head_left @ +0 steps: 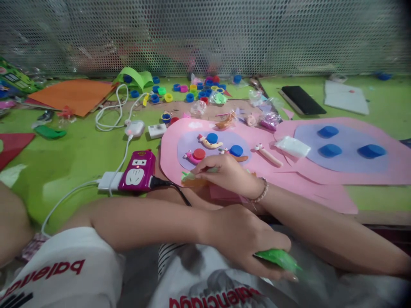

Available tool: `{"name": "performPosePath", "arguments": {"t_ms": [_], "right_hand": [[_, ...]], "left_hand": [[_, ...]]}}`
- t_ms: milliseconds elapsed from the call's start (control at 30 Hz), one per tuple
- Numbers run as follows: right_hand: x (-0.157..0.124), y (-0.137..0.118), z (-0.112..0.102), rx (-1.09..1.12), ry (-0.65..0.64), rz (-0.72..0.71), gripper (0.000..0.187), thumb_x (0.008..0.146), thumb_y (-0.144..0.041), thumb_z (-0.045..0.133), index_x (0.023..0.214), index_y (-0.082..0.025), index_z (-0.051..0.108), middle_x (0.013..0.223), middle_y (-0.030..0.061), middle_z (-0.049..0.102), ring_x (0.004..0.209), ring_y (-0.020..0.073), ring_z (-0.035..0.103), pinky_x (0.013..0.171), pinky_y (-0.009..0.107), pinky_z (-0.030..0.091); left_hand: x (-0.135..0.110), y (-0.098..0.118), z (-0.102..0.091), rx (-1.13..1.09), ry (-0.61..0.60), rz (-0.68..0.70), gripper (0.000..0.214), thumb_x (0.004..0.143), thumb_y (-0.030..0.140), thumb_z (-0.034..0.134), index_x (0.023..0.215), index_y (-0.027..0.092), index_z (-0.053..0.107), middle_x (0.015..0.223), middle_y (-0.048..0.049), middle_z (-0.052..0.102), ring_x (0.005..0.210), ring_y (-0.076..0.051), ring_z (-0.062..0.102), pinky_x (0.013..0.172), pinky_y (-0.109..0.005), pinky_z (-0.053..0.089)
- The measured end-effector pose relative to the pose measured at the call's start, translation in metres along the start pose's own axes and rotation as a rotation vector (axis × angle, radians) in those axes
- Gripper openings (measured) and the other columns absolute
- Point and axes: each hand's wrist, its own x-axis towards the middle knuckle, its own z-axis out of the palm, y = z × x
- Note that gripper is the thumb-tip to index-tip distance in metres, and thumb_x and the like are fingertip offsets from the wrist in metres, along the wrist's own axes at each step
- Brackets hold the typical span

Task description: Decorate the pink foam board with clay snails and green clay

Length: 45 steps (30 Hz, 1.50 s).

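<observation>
My right hand (pixel 226 173), with a beaded bracelet on the wrist, is closed in a pinch at the front edge of a pink paper shape (pixel 170 147). Its fingertips are at a small light green clay piece (pixel 187 176), beside some orange paper or clay (pixel 194 183). Crossing below it, my left hand (pixel 247 237) holds a bright green clay packet (pixel 278 258) between thumb and fingers. Three clay snails with bottle-cap shells lie on the purple oval: a cream one (pixel 210 143), a pink one (pixel 192 158) and a brown one (pixel 240 158).
A cream clay strip with eyes (pixel 269 155) and a white packet (pixel 293 146) lie to the right. Blue caps (pixel 329 150) sit on a second purple oval. A magenta power adapter (pixel 137 171) with cables stands left. Loose caps (pixel 202 92) and a black phone (pixel 302 100) are behind.
</observation>
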Motion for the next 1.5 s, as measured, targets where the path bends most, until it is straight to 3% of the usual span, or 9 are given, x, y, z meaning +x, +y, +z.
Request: {"name": "performPosePath", "arguments": {"t_ms": [267,467,600,800,1000,1300,1500], "right_hand": [[0.006,0.001,0.0,-0.093,0.047,-0.189,0.007,0.081,-0.014,0.061,0.079,-0.017,0.067,0.078,0.0037,0.065,0.073,0.0134,0.06,0.069,0.027,0.049],[0.018,-0.009,-0.005,-0.173,-0.064,-0.133,0.007,0.081,-0.016,0.063,0.079,-0.019,0.069,0.079,0.0017,0.069,0.073,0.0144,0.063,0.087,0.035,0.045],[0.026,-0.012,0.0,-0.368,-0.113,-0.172,0.016,0.086,-0.021,0.057,0.081,-0.016,0.071,0.079,0.0047,0.069,0.074,0.0156,0.061,0.085,0.034,0.042],[0.027,-0.007,0.01,-0.492,-0.052,-0.16,0.016,0.086,-0.02,0.059,0.079,-0.018,0.073,0.074,0.0027,0.069,0.073,0.0157,0.059,0.086,0.036,0.036],[0.023,-0.006,0.012,-0.512,0.017,-0.109,0.012,0.084,-0.026,0.063,0.079,-0.024,0.074,0.089,0.0037,0.066,0.089,0.0201,0.052,0.083,0.038,0.028],[0.021,-0.005,0.019,-0.562,0.078,-0.044,0.016,0.083,-0.034,0.063,0.075,-0.026,0.074,0.09,0.0031,0.063,0.093,0.0213,0.049,0.078,0.038,0.023],[0.02,-0.007,0.019,-0.58,0.069,-0.03,0.017,0.083,-0.035,0.063,0.074,-0.026,0.074,0.088,0.0026,0.062,0.091,0.0204,0.048,0.076,0.036,0.021]], "left_hand": [[0.0,0.002,-0.003,0.079,-0.089,0.029,0.027,0.077,0.047,0.055,0.077,0.02,0.054,0.066,0.0014,0.065,0.061,-0.012,0.058,0.045,-0.025,0.034],[0.001,0.004,-0.007,0.109,-0.157,0.012,0.029,0.08,0.049,0.053,0.08,0.02,0.055,0.072,0.0007,0.067,0.065,-0.012,0.06,0.046,-0.025,0.035],[0.002,0.004,-0.008,0.13,-0.175,0.023,0.03,0.081,0.049,0.052,0.08,0.02,0.055,0.073,0.0008,0.067,0.065,-0.012,0.059,0.045,-0.026,0.033],[0.001,0.001,-0.005,0.17,-0.092,0.094,0.036,0.086,0.051,0.043,0.081,0.018,0.055,0.072,0.001,0.066,0.061,-0.01,0.057,0.047,-0.026,0.032],[0.001,-0.001,-0.001,0.179,-0.042,0.094,0.046,0.087,0.057,0.035,0.079,0.018,0.057,0.067,0.0014,0.065,0.057,-0.01,0.054,0.045,-0.026,0.031],[0.001,0.003,-0.007,0.194,-0.118,0.061,0.032,0.083,0.049,0.048,0.078,0.018,0.057,0.068,0.0035,0.066,0.059,-0.009,0.057,0.046,-0.025,0.032],[0.001,0.004,-0.007,0.19,-0.145,0.065,0.031,0.085,0.048,0.047,0.08,0.018,0.056,0.072,0.0028,0.067,0.06,-0.009,0.057,0.046,-0.025,0.033]]}}
